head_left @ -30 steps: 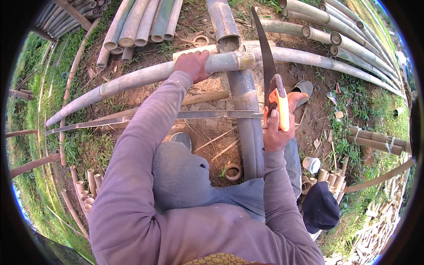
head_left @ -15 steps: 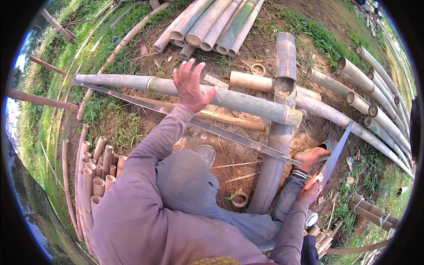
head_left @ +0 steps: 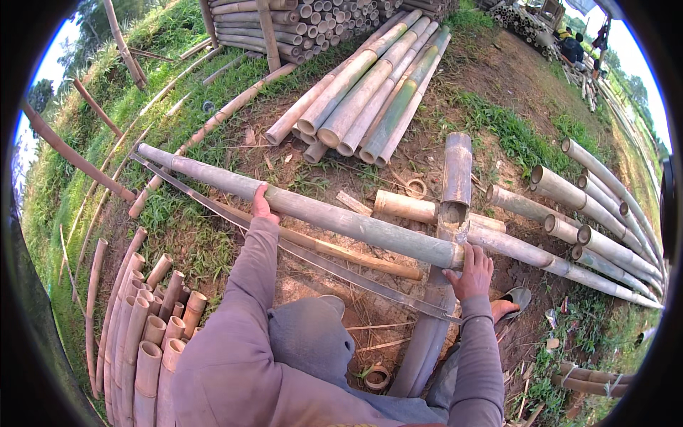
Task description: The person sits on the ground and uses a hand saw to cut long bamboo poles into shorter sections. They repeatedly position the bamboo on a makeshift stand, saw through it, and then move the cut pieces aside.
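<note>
Gripping a bamboo pole (head_left: 356, 224), we clamp it in our left hand (head_left: 263, 204) — and right hand (head_left: 472, 276) (at its end).

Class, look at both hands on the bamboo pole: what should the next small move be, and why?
Probably shift the bamboo pole with both hands together: the left hand is partway along it, the right hand is at its right end, and neither appears to hold a tool.
</note>
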`<state>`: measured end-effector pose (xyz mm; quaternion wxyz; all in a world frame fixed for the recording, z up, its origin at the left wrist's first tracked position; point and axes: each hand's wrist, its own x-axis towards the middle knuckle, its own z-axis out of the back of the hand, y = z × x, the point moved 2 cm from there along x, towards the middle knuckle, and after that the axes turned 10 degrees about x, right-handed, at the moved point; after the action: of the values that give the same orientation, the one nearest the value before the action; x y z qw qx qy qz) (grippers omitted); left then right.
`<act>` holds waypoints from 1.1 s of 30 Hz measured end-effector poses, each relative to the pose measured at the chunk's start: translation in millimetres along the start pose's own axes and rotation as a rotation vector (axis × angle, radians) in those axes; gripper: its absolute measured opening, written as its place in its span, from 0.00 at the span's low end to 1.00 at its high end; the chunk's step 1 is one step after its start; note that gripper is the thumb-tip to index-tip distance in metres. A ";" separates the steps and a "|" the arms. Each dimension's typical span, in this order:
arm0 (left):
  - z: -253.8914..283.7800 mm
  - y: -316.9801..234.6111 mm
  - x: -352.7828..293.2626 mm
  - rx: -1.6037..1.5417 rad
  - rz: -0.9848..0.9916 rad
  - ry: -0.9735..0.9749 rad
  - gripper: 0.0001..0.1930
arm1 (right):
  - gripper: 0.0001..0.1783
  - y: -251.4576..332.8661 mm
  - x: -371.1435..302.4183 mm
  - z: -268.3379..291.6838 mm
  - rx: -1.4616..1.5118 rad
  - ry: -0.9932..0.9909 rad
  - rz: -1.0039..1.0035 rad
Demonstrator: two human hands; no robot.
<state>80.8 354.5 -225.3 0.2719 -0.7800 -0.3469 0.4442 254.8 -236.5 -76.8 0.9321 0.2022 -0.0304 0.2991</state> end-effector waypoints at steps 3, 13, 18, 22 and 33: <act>-16.9 11.5 -45.8 0.031 0.051 0.170 0.18 | 0.54 1.0 -36.2 40.7 -0.146 0.010 -0.001; -119.5 3.8 -186.0 0.260 -0.130 0.472 0.20 | 0.51 46.4 -253.7 105.4 -0.054 0.168 -0.286; -192.6 9.8 -243.0 0.348 -0.192 0.708 0.21 | 0.47 69.8 -335.3 89.2 0.128 0.242 -0.547; -206.6 22.2 -232.6 0.402 -0.182 0.691 0.22 | 0.53 47.8 -323.4 93.0 0.082 0.067 -0.526; -156.1 77.2 -322.3 0.431 0.161 1.030 0.33 | 0.48 -32.4 -450.7 128.1 0.627 -0.089 -1.015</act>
<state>124.0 36.9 -47.9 0.5245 -0.8470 -0.0105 0.0861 -87.8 -556.8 -51.1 0.8522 0.4693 0.1208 -0.1974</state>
